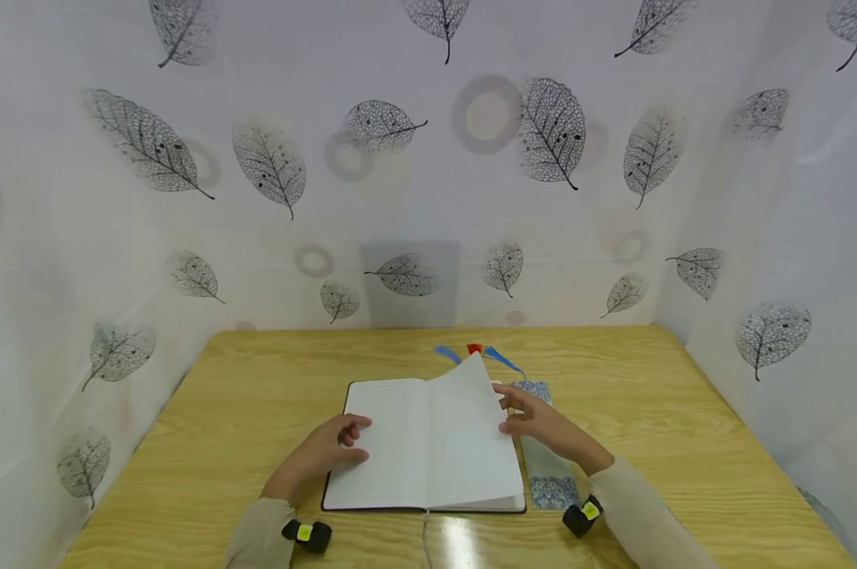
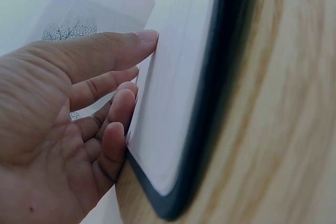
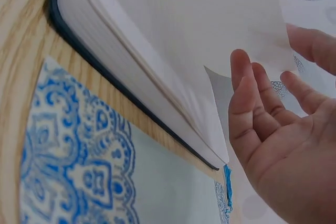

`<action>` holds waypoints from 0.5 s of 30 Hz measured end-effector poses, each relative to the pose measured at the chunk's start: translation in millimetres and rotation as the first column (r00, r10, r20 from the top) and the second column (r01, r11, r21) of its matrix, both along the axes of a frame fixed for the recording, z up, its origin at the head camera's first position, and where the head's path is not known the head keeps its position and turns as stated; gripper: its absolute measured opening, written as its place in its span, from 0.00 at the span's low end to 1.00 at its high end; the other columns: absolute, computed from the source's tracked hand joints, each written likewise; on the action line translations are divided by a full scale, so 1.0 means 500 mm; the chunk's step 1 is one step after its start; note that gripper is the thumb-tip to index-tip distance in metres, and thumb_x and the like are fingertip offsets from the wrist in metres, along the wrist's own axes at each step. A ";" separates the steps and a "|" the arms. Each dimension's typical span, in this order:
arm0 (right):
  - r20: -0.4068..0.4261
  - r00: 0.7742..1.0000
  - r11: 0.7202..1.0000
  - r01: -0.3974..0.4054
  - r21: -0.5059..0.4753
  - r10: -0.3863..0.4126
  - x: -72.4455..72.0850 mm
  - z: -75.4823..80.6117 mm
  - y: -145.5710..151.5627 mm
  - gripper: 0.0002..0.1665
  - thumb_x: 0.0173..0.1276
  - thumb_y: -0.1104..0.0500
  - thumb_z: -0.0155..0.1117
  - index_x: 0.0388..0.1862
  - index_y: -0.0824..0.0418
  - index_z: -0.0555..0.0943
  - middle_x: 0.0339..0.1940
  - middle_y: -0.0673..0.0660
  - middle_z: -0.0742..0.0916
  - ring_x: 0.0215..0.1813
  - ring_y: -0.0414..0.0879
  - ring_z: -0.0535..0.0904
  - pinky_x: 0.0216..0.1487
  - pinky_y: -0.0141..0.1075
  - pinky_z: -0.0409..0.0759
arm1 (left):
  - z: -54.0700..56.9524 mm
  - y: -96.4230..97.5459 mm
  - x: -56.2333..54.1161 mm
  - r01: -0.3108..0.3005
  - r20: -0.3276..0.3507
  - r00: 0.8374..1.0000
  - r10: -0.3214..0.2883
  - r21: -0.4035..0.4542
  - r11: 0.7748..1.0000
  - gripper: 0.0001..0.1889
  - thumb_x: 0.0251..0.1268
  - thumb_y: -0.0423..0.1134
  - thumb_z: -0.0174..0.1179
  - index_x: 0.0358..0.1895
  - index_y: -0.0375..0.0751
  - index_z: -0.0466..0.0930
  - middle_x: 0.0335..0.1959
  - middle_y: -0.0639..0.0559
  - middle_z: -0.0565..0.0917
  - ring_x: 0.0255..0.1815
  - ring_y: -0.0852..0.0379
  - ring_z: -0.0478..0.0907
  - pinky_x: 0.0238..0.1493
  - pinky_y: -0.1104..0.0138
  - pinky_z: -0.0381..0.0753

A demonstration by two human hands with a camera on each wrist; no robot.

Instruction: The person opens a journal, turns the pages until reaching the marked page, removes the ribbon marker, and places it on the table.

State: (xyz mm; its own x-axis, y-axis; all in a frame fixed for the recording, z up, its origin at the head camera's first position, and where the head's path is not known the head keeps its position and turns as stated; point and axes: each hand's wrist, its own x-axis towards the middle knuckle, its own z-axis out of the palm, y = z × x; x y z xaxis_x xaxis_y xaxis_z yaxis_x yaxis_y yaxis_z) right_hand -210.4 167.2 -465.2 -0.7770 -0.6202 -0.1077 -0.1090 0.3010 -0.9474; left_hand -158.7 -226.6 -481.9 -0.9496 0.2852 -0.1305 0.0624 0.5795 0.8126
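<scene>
A dark-covered notebook (image 1: 378, 474) lies open on the table, showing blank white pages. Its lifted right-hand page (image 1: 474, 395) curves upward, the far corner raised highest. My right hand (image 1: 535, 419) touches that page's outer edge, thumb and index fingertip apart; in the right wrist view the raised page (image 3: 231, 19) reaches the thumb, with other fingers loosely bent below. My left hand (image 1: 328, 444) rests at the left page's outer edge, fingers loosely bent. In the left wrist view its thumb (image 2: 126, 45) touches the paper near the notebook's page edges (image 2: 178, 93).
A blue-and-white patterned bookmark (image 1: 552, 490) lies right of the notebook, partly under my right hand. Blue tassels (image 1: 502, 359) and a red tassel (image 1: 475, 348) show beyond the notebook. A thin ribbon (image 1: 426, 537) trails toward me. Leaf-printed curtains (image 1: 414, 197) surround the wooden table (image 1: 257, 395).
</scene>
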 end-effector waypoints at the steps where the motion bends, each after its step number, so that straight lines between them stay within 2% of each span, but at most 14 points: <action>1: 0.008 1.000 1.000 -0.010 -0.014 0.010 0.001 0.000 0.001 0.44 0.71 0.55 0.59 0.78 0.63 0.49 0.68 0.71 0.64 0.67 0.60 0.64 0.53 0.38 0.78 | 0.000 0.000 0.001 0.002 0.000 1.000 -0.002 0.003 1.000 0.26 0.57 0.40 0.69 0.58 0.36 0.74 0.41 0.48 0.72 0.43 0.54 0.67 0.41 0.71 0.68; 5: 0.016 0.999 0.997 -0.051 -0.058 0.052 0.002 0.000 0.005 0.42 0.72 0.56 0.57 0.78 0.61 0.49 0.68 0.71 0.64 0.62 0.51 0.68 0.48 0.39 0.80 | 0.001 0.000 0.002 -0.004 0.004 1.000 0.004 0.004 1.000 0.26 0.57 0.40 0.69 0.58 0.36 0.74 0.41 0.49 0.72 0.43 0.54 0.67 0.41 0.70 0.68; 9: 0.012 0.996 0.991 -0.089 -0.098 0.090 0.003 0.004 0.004 0.42 0.72 0.58 0.57 0.78 0.62 0.49 0.66 0.72 0.64 0.51 0.43 0.75 0.45 0.42 0.81 | 0.003 0.000 0.003 -0.017 0.010 1.000 0.017 -0.008 1.000 0.26 0.57 0.40 0.69 0.58 0.37 0.74 0.41 0.49 0.72 0.43 0.55 0.67 0.42 0.70 0.69; 15: 0.019 0.993 0.983 -0.116 -0.145 0.120 0.009 0.013 -0.008 0.41 0.73 0.60 0.55 0.77 0.65 0.48 0.65 0.74 0.64 0.43 0.39 0.76 0.44 0.40 0.80 | 0.001 -0.002 0.003 -0.015 0.009 1.000 0.016 -0.023 1.000 0.25 0.57 0.40 0.68 0.58 0.37 0.75 0.41 0.50 0.73 0.43 0.56 0.68 0.42 0.69 0.70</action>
State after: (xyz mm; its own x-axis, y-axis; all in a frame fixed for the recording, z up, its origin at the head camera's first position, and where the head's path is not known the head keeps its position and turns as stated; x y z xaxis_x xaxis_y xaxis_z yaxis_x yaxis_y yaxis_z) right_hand -205.9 163.1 -458.5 -0.6957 -0.7177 -0.0315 -0.1085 0.1483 -0.9830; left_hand -157.2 -227.8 -481.5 -0.9525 0.2673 -0.1458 0.0457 0.5989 0.7995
